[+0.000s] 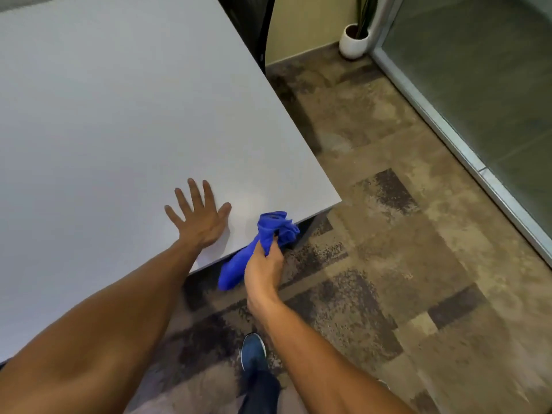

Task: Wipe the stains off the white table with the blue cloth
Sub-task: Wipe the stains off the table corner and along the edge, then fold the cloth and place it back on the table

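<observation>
The left hand [200, 218] lies flat on the white counter [119, 115] near its corner, fingers [194, 194] spread wide. Just beside it, the right hand [263, 268] grips the bunched blue cloth [268, 227] at the counter's near edge, fingers curled round it; one end hangs below the edge over the patterned carpet [388, 234].

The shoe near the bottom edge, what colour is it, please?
Dark blue shoe, white sole edge; head view.

Floor: patchy brown and dark carpet tiles [373, 222]. White plant pot [354, 40] stands on the carpet at the far end, against a pale yellow wall [301, 22]. Just right of the pot, a metal-framed glass partition [478, 85]. Left of the pot, a dark chair back [248, 22].
</observation>
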Demonstrator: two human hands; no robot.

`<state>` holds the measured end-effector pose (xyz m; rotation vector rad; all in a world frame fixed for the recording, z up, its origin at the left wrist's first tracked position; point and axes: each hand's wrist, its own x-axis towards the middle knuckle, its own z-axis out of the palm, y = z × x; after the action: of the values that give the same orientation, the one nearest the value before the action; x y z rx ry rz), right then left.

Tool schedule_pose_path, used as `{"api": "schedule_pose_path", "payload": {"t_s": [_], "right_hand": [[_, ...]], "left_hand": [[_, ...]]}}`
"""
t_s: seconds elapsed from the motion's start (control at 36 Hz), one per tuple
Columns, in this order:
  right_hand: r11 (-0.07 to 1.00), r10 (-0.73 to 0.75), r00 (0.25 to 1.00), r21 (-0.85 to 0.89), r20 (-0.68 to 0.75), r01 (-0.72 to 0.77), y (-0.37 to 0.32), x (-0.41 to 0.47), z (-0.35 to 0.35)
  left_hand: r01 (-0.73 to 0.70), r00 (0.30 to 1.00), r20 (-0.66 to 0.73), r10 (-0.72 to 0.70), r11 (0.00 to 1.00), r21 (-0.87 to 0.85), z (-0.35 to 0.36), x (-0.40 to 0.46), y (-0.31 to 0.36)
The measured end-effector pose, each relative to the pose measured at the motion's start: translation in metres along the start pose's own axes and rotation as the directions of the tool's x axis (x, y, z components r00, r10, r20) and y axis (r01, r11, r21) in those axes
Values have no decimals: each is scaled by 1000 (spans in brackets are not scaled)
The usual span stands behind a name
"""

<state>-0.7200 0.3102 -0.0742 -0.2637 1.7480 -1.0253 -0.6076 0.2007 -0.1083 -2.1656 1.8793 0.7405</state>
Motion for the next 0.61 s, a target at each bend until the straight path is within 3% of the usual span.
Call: {"api": "schedule_pose_path", "payload": {"t_s": [0.11,0.19,0.28,0.36,0.44,0.53,0.61], "right_hand": [[990,82,977,-130,195,-57,0,-20,-10],[993,112,931,-82,348,-89,-6,-27,-21],[991,124,904,-6,409,-133,-22,-32,-35],[969,105,872,148,478,-198,-38,-38,-49],[944,94,850,226,518,-241,-52,-46,-66],[947,69,840,229,538,-224,-62,-57,-80],[965,61,835,182,547,-189,-72,-69,-91]], "left_hand": [[-40,998,47,46,992,-118,-20,-9,-3],[-89,990,75,117,947,-308,-39,-23,-21],[-59,990,73,121,823,-564,-49,-54,-37],[6,995,76,64,721,-693,-46,-86,-40],[166,980,201,19,489,-856,-36,-119,-33],[263,955,292,58,299,-917,-29,-153,-25],[286,936,320,145,213,-934,-29,-189,-13]]}}
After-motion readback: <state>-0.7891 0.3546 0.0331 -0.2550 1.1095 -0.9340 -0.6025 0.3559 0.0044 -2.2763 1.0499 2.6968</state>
